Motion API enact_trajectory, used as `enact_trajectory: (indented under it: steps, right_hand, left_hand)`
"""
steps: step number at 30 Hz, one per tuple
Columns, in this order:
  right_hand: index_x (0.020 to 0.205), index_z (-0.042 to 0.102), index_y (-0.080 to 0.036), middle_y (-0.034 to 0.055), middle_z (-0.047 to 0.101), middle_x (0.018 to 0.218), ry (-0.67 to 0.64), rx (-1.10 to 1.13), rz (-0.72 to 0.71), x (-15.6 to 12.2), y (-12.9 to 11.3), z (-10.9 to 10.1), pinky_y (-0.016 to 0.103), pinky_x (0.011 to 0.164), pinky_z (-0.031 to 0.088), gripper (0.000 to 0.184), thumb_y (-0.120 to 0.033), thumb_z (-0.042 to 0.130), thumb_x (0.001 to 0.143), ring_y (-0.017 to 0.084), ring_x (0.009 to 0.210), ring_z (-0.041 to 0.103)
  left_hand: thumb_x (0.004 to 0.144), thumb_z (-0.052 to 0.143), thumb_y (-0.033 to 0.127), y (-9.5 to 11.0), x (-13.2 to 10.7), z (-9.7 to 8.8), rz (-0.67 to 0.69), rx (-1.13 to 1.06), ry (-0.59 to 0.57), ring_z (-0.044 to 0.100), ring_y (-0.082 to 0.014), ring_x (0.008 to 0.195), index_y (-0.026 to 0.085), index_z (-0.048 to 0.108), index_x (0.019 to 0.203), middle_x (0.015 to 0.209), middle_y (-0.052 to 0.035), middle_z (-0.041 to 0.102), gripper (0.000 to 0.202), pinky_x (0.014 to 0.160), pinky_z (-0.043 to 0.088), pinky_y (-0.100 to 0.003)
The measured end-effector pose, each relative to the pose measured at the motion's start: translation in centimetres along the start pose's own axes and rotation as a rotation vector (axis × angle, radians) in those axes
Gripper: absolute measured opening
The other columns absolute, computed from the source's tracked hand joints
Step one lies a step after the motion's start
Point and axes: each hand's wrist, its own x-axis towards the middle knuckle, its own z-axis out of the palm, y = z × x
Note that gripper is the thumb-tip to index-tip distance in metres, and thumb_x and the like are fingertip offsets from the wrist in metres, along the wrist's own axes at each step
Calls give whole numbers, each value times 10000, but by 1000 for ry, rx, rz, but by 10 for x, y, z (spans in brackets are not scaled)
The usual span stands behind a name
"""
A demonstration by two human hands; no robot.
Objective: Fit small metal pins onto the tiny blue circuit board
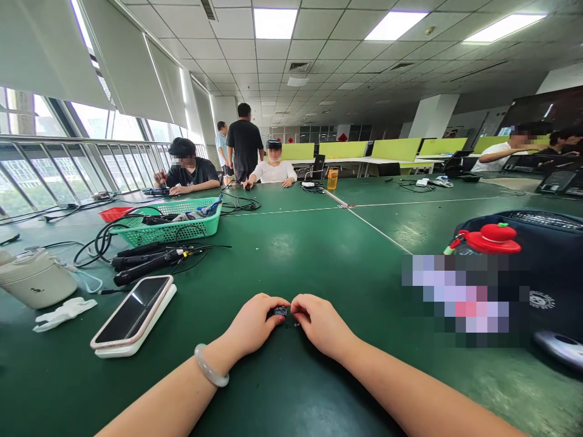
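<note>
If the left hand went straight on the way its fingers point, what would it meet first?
The left hand touches the small dark part at its fingertips; right behind that sit the fingertips of the right hand. Depth is hard to judge.

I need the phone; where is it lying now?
Head view: the phone lies on the green table, left of the left hand, nearer than the green basket.
</note>
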Motion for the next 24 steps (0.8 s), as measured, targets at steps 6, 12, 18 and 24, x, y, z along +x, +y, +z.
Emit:
enact_trajectory:
  steps: [6,12,18,24]
  right_hand:
    - [755,601,-194,2,606,771,-20,18,-24,0,0,0,247,697,437,169,-68,497,797,126,722,545]
    - [765,610,-193,6,607,779,-3,18,-42,-1,2,1,247,694,443,177,-69,490,802,124,722,548]
    - [746,597,-189,5,601,767,11,7,-51,-1,1,0,243,685,440,172,-59,493,789,121,710,541]
    - [735,573,-195,-6,598,750,-22,-15,-9,-1,-3,-2,239,650,422,105,-131,519,797,120,687,537]
  left_hand:
    - [816,529,225,0,0,0,11,-6,-3,562,-184,944,274,645,1019,993,7,677,239,847,418,-298]
    - [816,531,221,1,0,0,19,-23,-2,562,-181,936,280,647,1006,990,18,680,231,840,415,-298]
    - [819,532,243,0,1,0,11,-2,-14,566,-183,945,270,644,1029,1000,8,677,239,855,416,-298]
    - [822,532,246,-2,0,2,24,-3,3,567,-185,937,272,645,1022,997,6,679,232,843,425,-298]
